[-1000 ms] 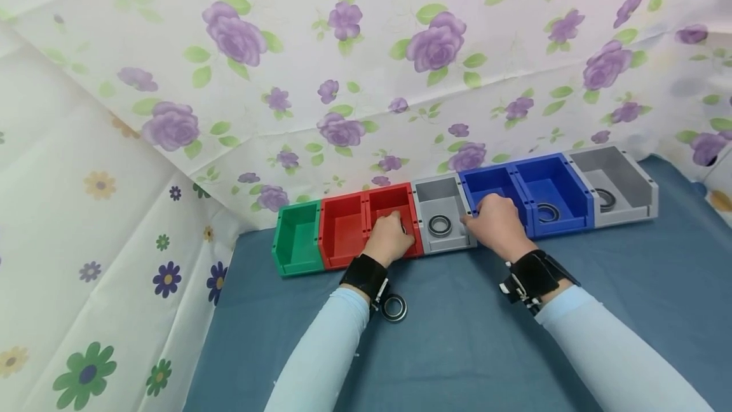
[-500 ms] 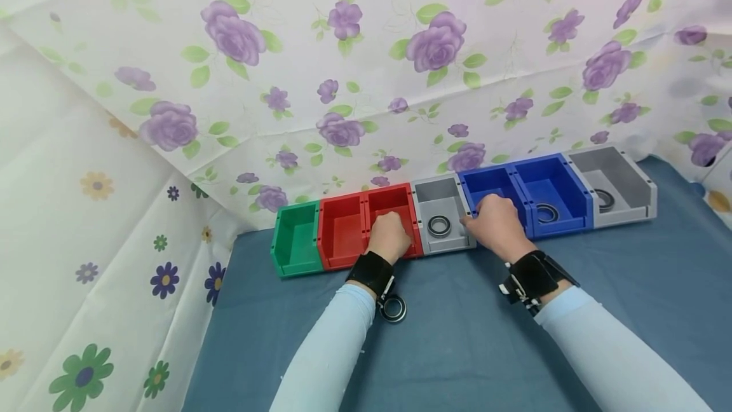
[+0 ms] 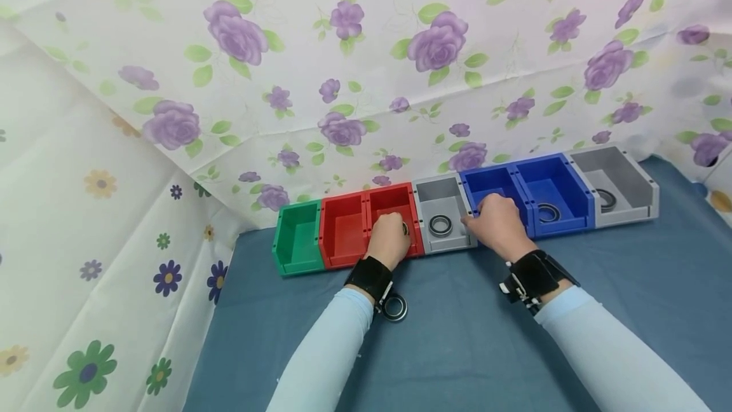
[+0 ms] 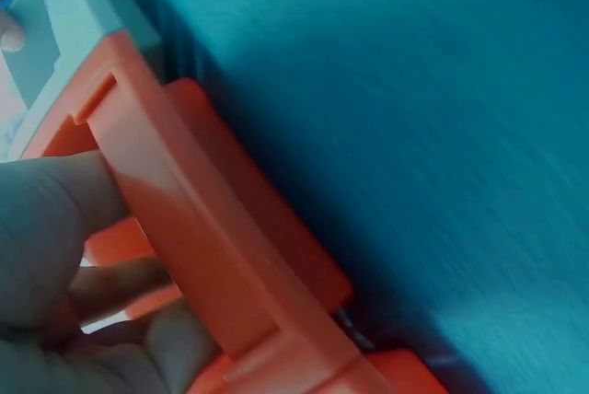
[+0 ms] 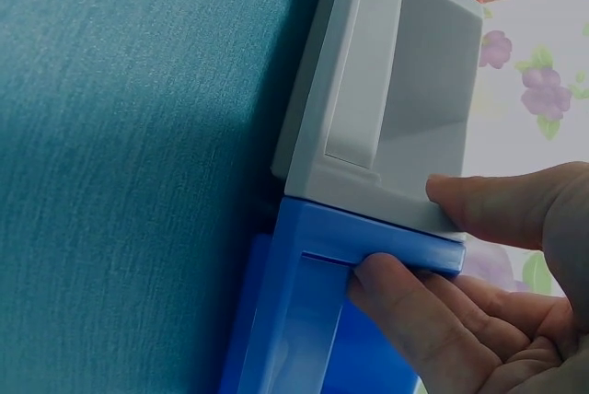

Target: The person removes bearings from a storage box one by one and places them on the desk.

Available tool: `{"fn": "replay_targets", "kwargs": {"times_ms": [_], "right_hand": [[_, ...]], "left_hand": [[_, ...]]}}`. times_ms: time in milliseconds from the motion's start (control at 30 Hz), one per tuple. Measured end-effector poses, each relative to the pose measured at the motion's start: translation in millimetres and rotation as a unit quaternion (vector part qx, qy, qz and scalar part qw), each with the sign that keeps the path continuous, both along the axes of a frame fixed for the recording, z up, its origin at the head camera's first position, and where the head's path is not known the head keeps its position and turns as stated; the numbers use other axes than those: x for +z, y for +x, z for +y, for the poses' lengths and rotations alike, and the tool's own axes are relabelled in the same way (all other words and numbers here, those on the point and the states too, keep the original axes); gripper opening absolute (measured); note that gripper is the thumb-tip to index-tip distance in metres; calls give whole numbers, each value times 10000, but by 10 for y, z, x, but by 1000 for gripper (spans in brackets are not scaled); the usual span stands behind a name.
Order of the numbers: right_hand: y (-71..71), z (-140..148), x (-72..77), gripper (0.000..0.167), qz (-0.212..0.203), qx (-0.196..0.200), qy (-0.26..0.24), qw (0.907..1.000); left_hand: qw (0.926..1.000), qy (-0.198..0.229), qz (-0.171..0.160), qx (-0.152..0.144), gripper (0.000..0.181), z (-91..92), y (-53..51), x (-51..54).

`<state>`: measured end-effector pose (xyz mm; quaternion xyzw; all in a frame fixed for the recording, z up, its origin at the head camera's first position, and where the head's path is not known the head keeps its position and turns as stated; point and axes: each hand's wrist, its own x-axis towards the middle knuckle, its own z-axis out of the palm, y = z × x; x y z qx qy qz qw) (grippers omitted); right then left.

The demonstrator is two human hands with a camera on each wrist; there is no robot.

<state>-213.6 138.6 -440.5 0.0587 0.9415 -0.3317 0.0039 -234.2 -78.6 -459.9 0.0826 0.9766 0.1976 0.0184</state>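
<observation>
My left hand (image 3: 389, 238) reaches into the right-hand red bin (image 3: 394, 198). A bearing (image 3: 405, 228) shows partly beside its fingers; whether they grip it is hidden. In the left wrist view the thumb and bent fingers (image 4: 92, 196) are behind the red bin's front lip. My right hand (image 3: 496, 224) pinches the adjoining side walls of the middle grey bin (image 3: 437, 191) and the left blue bin (image 3: 488, 182). The right wrist view shows the thumb on the grey side and the forefinger on the blue side. A bearing (image 3: 431, 226) lies in the grey bin.
On the blue cloth, beside the left wrist, lies a loose bearing (image 3: 403, 315). A green bin (image 3: 298, 234) and another red bin (image 3: 345, 224) stand left. The right blue bin (image 3: 551, 186) and end grey bin (image 3: 620, 173) each hold a bearing. Flowered sheeting rises behind.
My left hand shifts and turns slightly within the red bin. The bearing's edge beside it goes out of sight, then shows again. My right hand stays in place.
</observation>
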Motion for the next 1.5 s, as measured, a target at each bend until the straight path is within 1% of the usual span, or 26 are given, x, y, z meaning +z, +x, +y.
{"fn": "replay_targets", "kwargs": {"times_ms": [67,133,267,400,567,733,833,967,1133,1300,1500], "right_hand": [[5,1,0,47,3,53,-21,10000],[6,7,-6,47,38,105,-12,9999],[3,33,-12,48,81,73,29,9999],[7,49,-3,48,93,49,7,9999],[13,55,-1,47,-47,14,-60,10000],[22,67,10,47,-39,-20,-35,10000],[20,68,9,47,-54,-2,-19,10000],[5,62,-3,47,-84,23,-28,10000],[-6,55,-8,47,-12,19,-11,10000],[-5,46,-22,47,17,61,-20,10000],[13,3,-26,47,-1,56,-85,9999]], "left_hand": [[9997,-106,186,-88,10,-18,15,-18],[9990,-211,358,-133,17,-31,31,-22],[9979,-282,539,-214,32,-40,72,12],[9974,-184,633,-290,39,-48,121,79],[9969,-22,735,-269,47,-72,197,152],[9954,170,886,-333,52,-79,271,218],[9944,279,962,-343,53,-87,328,256],[9932,451,1033,-273,53,-108,408,288],[9916,603,1121,-231,56,-128,497,332],[9888,695,1284,-310,54,-141,593,377],[9826,899,1564,-449,52,-181,699,377]]}}
